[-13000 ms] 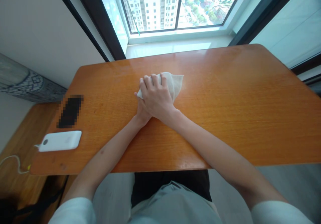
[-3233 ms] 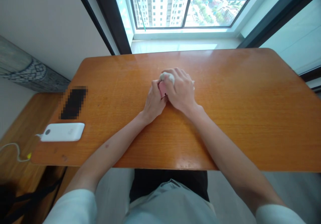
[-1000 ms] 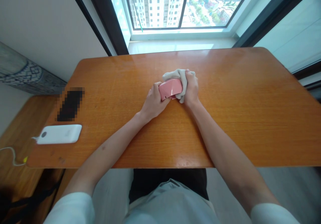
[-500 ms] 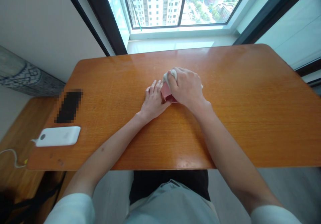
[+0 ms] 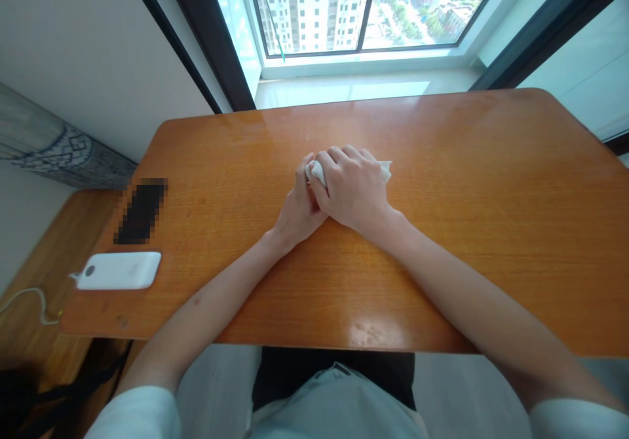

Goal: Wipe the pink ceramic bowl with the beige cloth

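Both my hands meet at the middle of the orange wooden table (image 5: 442, 183). My right hand (image 5: 351, 187) lies on top, fingers curled over a white cloth (image 5: 384, 171) whose edges show past the knuckles and at the fingertips. My left hand (image 5: 297, 206) sits beside and partly under it, fingers pointing up against the bundle. The pink object seen a moment ago is hidden under the hands and cloth.
A white power bank (image 5: 119, 270) with a cable lies at the table's left front corner, with a blurred dark phone (image 5: 141, 211) just behind it. A lower wooden surface (image 5: 39, 262) adjoins on the left. A window sill (image 5: 344, 88) runs behind the table.
A second ago the pink object showed between my hands with the cloth at its right end. My right hand then came over it with the cloth, and now nothing pink shows.
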`<state>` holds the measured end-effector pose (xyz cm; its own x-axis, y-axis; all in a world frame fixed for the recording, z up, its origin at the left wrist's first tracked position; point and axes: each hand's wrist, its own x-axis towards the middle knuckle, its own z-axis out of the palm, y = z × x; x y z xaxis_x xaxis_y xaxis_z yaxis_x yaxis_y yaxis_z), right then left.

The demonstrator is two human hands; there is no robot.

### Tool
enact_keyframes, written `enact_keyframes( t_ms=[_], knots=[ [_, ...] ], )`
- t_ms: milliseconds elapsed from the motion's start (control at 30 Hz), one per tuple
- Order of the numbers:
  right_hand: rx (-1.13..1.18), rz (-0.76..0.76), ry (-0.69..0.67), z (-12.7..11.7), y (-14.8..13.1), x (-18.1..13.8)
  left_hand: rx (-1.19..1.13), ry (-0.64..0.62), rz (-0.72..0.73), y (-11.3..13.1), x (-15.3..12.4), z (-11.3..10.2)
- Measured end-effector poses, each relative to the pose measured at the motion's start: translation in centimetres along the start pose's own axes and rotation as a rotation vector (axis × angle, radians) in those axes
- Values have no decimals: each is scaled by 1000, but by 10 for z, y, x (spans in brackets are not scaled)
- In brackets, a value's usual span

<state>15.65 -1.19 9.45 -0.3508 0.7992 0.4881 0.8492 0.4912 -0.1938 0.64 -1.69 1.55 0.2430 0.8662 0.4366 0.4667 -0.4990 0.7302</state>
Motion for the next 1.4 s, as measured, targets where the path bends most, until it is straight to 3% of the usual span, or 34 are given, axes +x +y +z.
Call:
enact_keyframes(
  t_ms=[233, 400, 567, 667, 767, 900, 1100, 1200, 1267, 1333, 1400],
  knots=[
    [102, 4, 59, 0, 9, -5, 35, -89, 90, -1, -1, 4],
    [496, 121, 119, -3, 20, -10, -25, -98, 33, 5, -4, 2],
    [1001, 380, 347, 28, 37, -22, -18, -86, 9, 5, -5, 2],
    [1091, 593, 453, 54, 51, -22, -10, -69, -1, 3, -4, 3],
    [1154, 673, 472, 65, 59, -20, 26, -58, 4, 1, -4, 3],
    [1133, 659, 457, 55, 51, -22, 75, -55, -4, 0, -5, 2],
    [1110, 417, 471, 30, 36, -28, 204, -32, -14, 4, -6, -1],
    [1110, 439, 540, 32, 62, -22, 241, -19, -23, 4, -7, -1],
    [1061, 551, 642, 40, 96, -15, 244, -13, -20, 3, -7, -1],
    [1053, 741, 842, 47, 133, -7, 241, -7, -10, 2, -7, 0],
    [1036, 811, 949, 47, 157, -1, 236, 0, 2, 1, -7, 0]
  ],
)
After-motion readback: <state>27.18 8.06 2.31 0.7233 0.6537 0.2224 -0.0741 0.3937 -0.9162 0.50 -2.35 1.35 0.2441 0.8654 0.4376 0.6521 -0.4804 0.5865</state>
